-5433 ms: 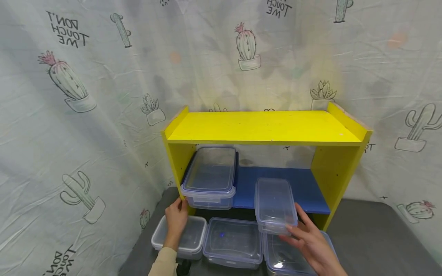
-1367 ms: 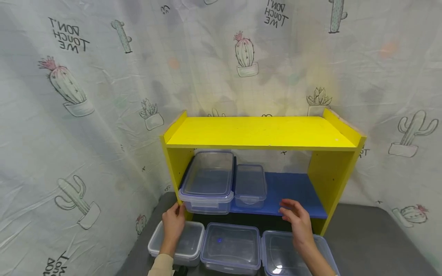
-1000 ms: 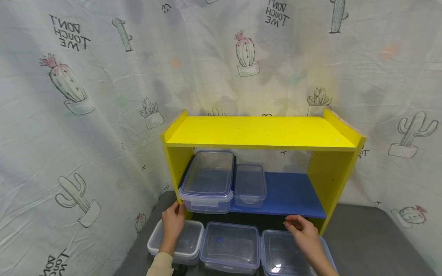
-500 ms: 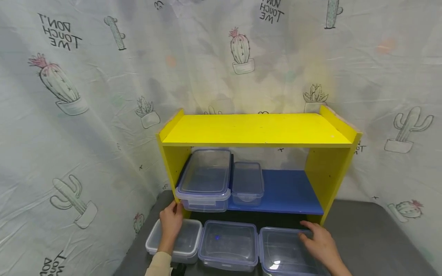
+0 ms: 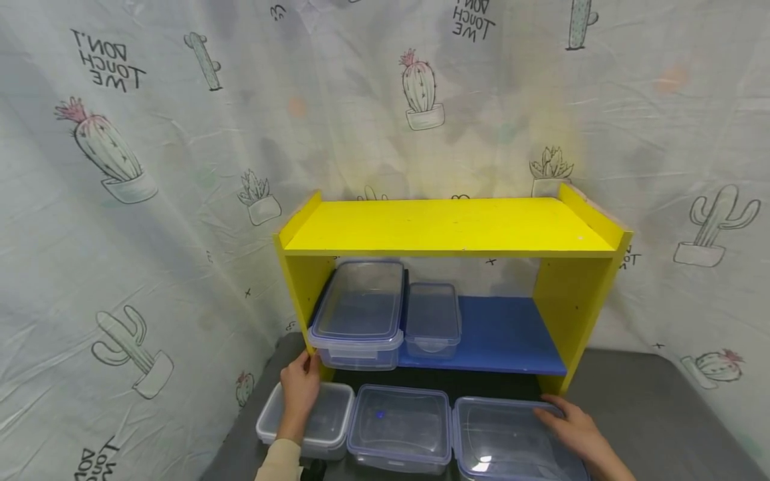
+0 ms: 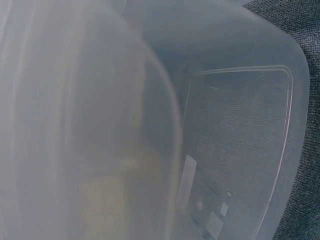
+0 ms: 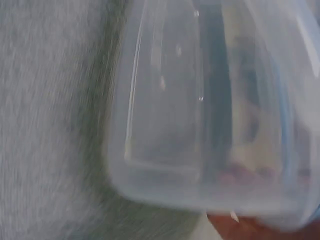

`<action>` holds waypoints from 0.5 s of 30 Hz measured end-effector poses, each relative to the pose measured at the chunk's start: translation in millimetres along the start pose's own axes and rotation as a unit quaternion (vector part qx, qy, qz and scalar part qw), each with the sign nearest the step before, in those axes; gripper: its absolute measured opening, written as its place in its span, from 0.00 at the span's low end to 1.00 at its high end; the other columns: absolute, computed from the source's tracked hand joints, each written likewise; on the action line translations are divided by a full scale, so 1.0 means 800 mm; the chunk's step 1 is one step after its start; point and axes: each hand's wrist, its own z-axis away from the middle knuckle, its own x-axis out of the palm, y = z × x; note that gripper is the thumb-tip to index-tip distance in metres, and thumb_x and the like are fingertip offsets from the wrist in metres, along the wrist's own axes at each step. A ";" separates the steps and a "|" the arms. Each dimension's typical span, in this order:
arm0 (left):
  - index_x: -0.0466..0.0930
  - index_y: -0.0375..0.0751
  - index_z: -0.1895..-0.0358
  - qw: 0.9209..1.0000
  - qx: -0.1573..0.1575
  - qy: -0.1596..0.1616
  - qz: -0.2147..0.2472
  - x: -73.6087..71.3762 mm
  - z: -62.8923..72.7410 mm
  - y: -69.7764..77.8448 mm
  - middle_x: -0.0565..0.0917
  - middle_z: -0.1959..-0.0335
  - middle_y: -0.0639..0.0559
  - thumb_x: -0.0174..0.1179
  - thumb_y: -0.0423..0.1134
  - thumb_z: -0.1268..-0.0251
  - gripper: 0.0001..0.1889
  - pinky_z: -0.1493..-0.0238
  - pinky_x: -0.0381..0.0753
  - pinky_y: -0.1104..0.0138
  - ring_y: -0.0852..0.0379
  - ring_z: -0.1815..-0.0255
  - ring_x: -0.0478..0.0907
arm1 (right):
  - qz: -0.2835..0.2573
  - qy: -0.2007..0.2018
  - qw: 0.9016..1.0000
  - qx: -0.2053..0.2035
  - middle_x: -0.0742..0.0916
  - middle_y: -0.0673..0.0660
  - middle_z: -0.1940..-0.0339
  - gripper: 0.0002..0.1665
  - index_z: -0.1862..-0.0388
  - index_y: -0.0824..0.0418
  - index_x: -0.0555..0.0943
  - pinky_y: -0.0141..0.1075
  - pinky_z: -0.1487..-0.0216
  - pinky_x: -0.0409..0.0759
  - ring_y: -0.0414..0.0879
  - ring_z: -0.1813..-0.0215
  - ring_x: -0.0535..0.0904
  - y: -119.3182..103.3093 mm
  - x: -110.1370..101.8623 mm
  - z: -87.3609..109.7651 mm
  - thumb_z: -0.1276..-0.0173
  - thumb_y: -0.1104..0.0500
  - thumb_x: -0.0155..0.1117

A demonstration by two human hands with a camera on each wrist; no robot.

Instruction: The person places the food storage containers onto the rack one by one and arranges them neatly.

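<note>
In the head view my left hand (image 5: pixel 300 386) grips the front edge of the yellow shelf unit's left side panel (image 5: pixel 293 294). Below that hand lies a clear food container with a whitish lid rim (image 5: pixel 327 417). At the front right, my right hand (image 5: pixel 577 431) holds the far right corner of a blue-rimmed clear food container (image 5: pixel 505 434), thumb on the lid and fingers at the outer side. The right wrist view shows this container (image 7: pixel 165 100) close up, a piece of the hand beneath it and the background blurred. Clear plastic (image 6: pixel 235 130) fills much of the left wrist view; no hand shows there.
Another blue-rimmed container (image 5: pixel 400 427) lies between the front two. On the blue middle shelf (image 5: pixel 505 334) stand a large container (image 5: pixel 361 304) at the left and a narrow one (image 5: pixel 433 317) beside it. A dark grey surface (image 5: pixel 637 407) extends rightward, and a cactus-print curtain hangs behind.
The narrow container, earlier in my right hand, now stands on the blue shelf. That hand has let go and moved down and right to the front right container. The left hand stays put.
</note>
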 end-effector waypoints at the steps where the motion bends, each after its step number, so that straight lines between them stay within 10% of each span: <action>1: 0.77 0.41 0.78 1.000 -0.001 0.001 -0.001 0.000 0.000 0.000 0.73 0.86 0.53 0.60 0.34 0.37 0.10 0.80 0.62 0.69 0.62 0.85 0.62 | -0.017 -0.015 1.000 0.010 0.69 0.78 0.33 0.46 0.32 0.72 0.66 0.60 0.47 0.72 0.77 0.35 0.64 0.006 0.000 -0.003 0.31 0.35 0.54; 9: 0.80 0.40 0.75 1.000 0.011 0.006 0.004 0.002 0.002 0.000 0.78 0.84 0.50 0.61 0.34 0.37 0.08 0.78 0.65 0.68 0.59 0.83 0.67 | -0.141 -0.077 0.984 0.082 0.74 0.77 0.38 0.53 0.32 0.79 0.61 0.54 0.47 0.75 0.65 0.42 0.76 0.038 -0.006 -0.008 0.32 0.33 0.55; 15: 0.81 0.39 0.73 1.000 0.010 0.010 0.007 0.002 0.003 0.001 0.81 0.82 0.49 0.61 0.34 0.37 0.07 0.78 0.67 0.67 0.58 0.82 0.69 | -0.222 -0.147 0.964 0.005 0.88 0.57 0.56 0.27 0.47 0.69 0.80 0.44 0.54 0.81 0.46 0.56 0.84 0.057 -0.022 -0.006 0.26 0.46 0.53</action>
